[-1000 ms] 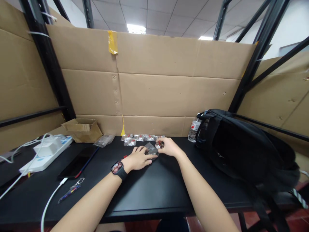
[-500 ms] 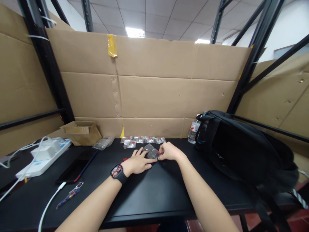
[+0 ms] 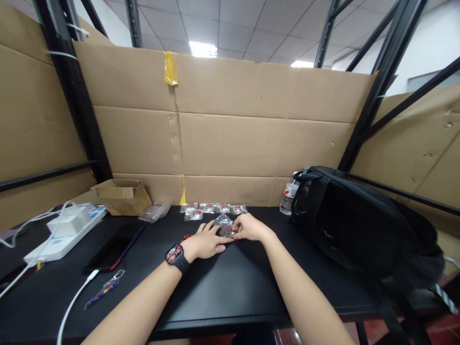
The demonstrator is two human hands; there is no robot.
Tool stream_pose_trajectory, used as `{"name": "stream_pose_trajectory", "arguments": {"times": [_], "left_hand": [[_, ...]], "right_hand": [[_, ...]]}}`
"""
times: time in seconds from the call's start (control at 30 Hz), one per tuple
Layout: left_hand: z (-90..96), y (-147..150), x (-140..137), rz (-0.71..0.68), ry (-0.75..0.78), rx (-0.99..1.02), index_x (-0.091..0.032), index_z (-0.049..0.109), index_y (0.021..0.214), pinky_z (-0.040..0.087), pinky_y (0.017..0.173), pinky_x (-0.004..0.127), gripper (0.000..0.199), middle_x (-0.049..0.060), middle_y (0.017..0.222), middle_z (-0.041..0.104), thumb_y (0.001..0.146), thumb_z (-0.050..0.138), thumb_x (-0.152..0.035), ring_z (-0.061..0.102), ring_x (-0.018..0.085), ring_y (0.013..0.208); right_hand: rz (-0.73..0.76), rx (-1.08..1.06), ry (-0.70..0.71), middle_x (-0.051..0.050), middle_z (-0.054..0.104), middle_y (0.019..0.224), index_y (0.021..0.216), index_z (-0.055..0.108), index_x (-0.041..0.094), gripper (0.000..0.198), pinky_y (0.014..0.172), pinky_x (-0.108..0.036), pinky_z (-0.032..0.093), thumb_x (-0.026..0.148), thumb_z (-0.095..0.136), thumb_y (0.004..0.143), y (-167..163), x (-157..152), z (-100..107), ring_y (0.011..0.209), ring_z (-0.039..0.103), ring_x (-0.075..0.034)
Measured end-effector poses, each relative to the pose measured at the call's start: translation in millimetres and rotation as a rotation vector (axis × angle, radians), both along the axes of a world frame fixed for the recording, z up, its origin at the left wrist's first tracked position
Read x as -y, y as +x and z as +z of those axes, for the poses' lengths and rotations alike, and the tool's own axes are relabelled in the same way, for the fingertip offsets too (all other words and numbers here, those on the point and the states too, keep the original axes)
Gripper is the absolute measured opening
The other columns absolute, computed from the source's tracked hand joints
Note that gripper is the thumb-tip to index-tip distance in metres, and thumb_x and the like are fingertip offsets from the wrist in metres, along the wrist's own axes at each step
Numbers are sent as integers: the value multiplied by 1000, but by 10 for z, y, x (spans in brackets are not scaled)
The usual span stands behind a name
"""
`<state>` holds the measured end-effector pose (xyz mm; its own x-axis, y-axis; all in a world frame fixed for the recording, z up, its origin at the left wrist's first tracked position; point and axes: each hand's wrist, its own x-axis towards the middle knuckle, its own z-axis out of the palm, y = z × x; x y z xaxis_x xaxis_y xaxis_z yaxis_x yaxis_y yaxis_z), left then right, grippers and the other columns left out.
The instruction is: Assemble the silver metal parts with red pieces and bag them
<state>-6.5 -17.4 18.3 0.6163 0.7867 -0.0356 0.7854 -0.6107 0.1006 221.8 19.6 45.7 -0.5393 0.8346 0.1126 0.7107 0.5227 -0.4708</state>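
Observation:
A small clear plastic bag [image 3: 223,219] lies on the black table between my hands. My left hand [image 3: 205,241] rests flat with its fingers spread, the fingertips touching the bag's left side and near edge. At the bag's right side my right hand [image 3: 248,226] is closed in a pinch on a small red item [image 3: 229,230]. Part of that item shows in or over the bag; its exact kind is too small to make out. Just beyond are several filled clear packets [image 3: 209,207], each with something red inside.
To the left are a cardboard box [image 3: 122,203], flat plastic bags [image 3: 155,212], a power strip [image 3: 68,235], a dark phone [image 3: 114,247] on a white cable and a keychain [image 3: 104,290]. A water bottle [image 3: 287,197] and black backpack [image 3: 362,230] stand right.
My right hand has moved slightly left over the bag, bringing the red item with it. More red now shows within the bag's outline. My left hand stays in place.

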Motion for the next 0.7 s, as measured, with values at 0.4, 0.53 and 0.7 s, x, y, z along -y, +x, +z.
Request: {"name": "stream_pose_trajectory", "arguments": {"times": [0.4,0.53,0.7], "left_hand": [[35,-32,-14,-13,-33,17,-53,50,139,19,113,63,42,2,161,34,97,44,-52,17,42,149],[43,-63,-28,-19,-60,22,-53,52,138,19,113,63,41,1,161,32,97,45,-52,17,40,150],[34,-78,-35,-19,-73,39,-51,56,134,16,114,64,39,-1,164,27,97,47,-50,13,40,151]], "right_hand": [[-213,88,65,0,74,80,75,72,24,15,64,-24,40,28,85,68,-79,63,49,76,67,-16],[-170,79,53,2,73,80,77,70,24,13,64,-23,39,23,81,71,-46,24,11,77,66,-15],[-268,140,215,0,71,91,83,66,25,18,68,-26,38,32,80,75,-170,6,-88,85,65,-19]]}}
